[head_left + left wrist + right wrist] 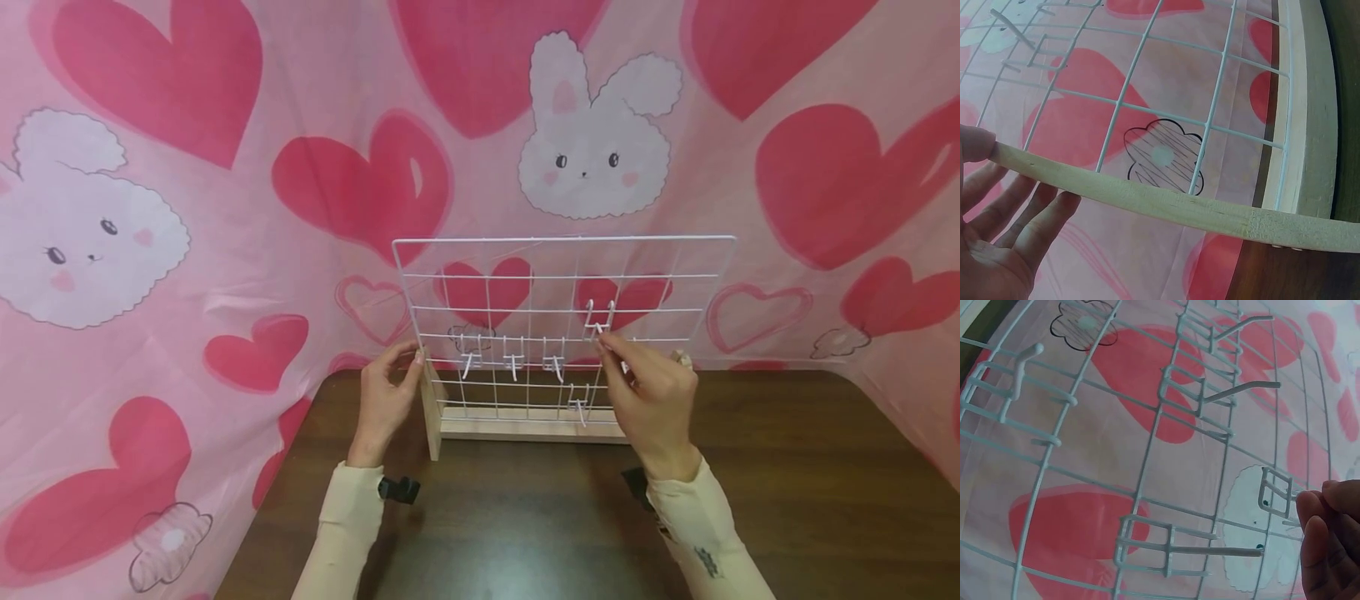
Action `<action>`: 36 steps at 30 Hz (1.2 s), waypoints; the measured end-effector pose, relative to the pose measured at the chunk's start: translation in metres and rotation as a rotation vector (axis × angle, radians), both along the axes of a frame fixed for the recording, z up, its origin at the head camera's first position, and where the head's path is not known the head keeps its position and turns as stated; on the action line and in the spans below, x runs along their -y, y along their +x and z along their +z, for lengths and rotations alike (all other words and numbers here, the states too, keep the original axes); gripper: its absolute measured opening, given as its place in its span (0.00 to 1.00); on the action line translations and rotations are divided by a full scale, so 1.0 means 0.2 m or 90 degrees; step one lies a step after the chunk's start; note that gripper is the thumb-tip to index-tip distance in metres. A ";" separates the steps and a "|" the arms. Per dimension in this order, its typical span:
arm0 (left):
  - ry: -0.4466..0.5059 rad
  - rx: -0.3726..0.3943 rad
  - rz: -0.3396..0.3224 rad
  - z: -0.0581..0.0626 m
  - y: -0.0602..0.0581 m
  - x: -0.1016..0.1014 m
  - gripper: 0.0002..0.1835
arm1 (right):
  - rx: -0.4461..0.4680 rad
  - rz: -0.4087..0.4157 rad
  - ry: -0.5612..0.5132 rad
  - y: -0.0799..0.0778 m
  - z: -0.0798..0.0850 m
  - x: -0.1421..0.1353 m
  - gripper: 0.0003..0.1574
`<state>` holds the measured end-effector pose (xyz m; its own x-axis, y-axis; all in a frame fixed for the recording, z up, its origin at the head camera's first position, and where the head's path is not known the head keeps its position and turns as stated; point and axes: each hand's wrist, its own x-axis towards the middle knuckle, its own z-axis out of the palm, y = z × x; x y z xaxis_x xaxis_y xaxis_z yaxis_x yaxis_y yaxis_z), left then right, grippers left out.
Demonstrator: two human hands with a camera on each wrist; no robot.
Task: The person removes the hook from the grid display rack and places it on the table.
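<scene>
Head view, left of centre: the left hand [386,400] pinches the wooden side post [430,408], thumb one side, fingers the other!

– Steadying it, I'd say. And moving right?

Mid-frame, the white wire grid [562,240], three hooks [513,360] hanging across it in a row, then the lower hook [577,406] near the bottom wires.

– Now the action, right of centre!

Yes, the held hook [597,326], above that row, its prong pinched by the right hand [656,383]. Looks like hanging it is the step in hand.

– Seated on the wire?

Can't tell. The next move seems to call for settling both loops squarely over a wire, then easing off the pinch.
</scene>
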<state>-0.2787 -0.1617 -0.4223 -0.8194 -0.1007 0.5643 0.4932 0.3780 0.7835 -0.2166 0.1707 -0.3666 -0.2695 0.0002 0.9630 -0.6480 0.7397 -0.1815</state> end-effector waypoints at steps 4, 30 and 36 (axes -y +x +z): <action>-0.008 -0.005 0.004 0.00 0.00 0.00 0.11 | 0.001 -0.005 0.004 0.02 0.01 0.00 0.16; -0.007 -0.008 -0.009 -0.02 0.00 0.02 0.12 | 0.029 0.004 0.059 0.12 0.00 0.01 0.19; -0.008 -0.016 -0.007 -0.01 0.00 0.01 0.11 | 0.051 0.005 0.057 0.14 -0.04 0.01 0.18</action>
